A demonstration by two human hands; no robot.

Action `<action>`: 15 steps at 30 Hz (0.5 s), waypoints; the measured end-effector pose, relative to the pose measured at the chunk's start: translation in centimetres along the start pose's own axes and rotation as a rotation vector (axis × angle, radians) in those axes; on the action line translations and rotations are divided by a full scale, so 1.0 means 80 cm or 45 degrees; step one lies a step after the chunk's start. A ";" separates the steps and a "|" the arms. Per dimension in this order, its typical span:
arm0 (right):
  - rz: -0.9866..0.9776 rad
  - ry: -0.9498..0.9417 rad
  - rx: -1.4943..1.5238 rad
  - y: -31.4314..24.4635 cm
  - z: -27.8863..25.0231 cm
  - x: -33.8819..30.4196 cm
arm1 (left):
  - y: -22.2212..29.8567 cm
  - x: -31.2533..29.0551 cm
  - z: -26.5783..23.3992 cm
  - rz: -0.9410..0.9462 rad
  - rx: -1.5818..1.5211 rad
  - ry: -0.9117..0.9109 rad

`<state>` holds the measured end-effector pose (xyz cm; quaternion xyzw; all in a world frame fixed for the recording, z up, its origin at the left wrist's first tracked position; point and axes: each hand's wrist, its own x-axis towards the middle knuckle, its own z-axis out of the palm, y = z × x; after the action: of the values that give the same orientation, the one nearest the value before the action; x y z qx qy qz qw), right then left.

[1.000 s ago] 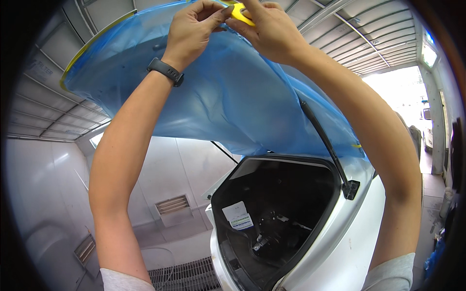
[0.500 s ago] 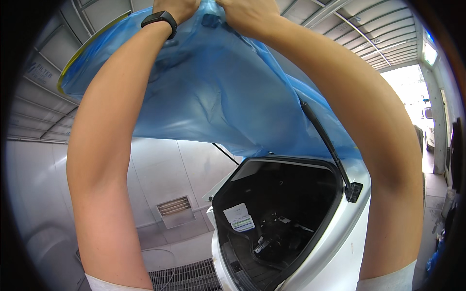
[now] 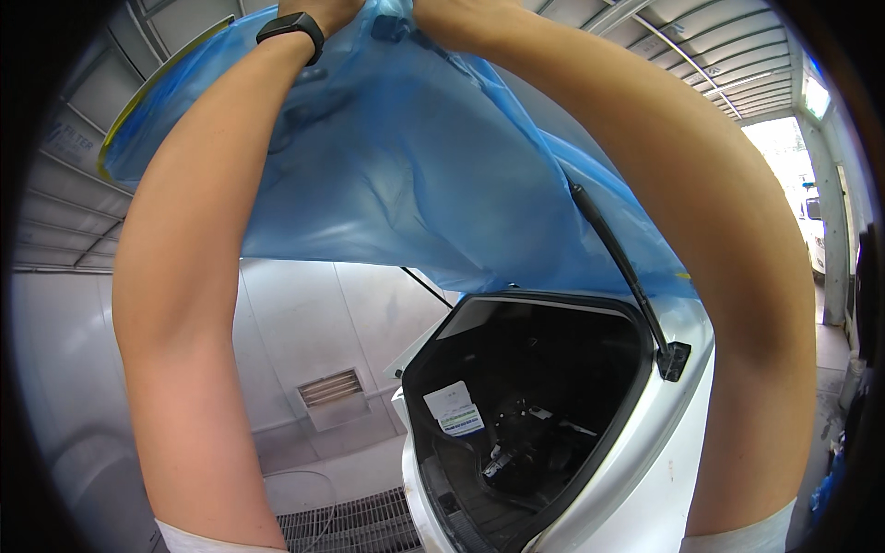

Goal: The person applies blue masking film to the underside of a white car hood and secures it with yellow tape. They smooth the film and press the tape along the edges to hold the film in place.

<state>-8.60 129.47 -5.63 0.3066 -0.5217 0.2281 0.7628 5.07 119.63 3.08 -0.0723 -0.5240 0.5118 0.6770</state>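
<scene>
Both my arms reach up over my head. My left hand [image 3: 323, 9], with a black watch [image 3: 290, 28] on its wrist, and my right hand [image 3: 456, 11] are close together at the top edge, where their fingers are cut off. Between them the blue plastic film [image 3: 415, 184] bunches up, gripped by both hands. The film drapes over the raised tailgate of a white car [image 3: 636, 479]. A yellow tape edge [image 3: 157, 83] runs along the film's left side.
The open boot [image 3: 525, 405] is dark, with a white paper sheet [image 3: 452, 407] inside. A black strut [image 3: 618, 267] holds the tailgate up. A floor grate [image 3: 350, 525] and a wall vent [image 3: 330, 389] lie to the left. Daylight and another vehicle [image 3: 816, 230] show far right.
My hands rose from in view to the top edge, taking the gathered film with them. The yellow thing seen between my fingers a second ago is out of sight.
</scene>
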 end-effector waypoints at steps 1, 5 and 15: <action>-0.011 0.013 0.011 -0.001 0.002 0.002 | 0.000 0.000 0.002 0.032 0.047 0.003; -0.053 0.000 -0.018 -0.001 0.008 0.010 | 0.000 -0.001 0.010 0.152 0.141 -0.012; -0.044 -0.011 -0.005 0.002 0.008 0.011 | -0.004 0.009 -0.008 0.339 -0.009 -0.068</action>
<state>-8.78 129.14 -4.58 0.3152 -0.5201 0.2124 0.7649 5.70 120.36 3.46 -0.1299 -0.5296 0.5968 0.5886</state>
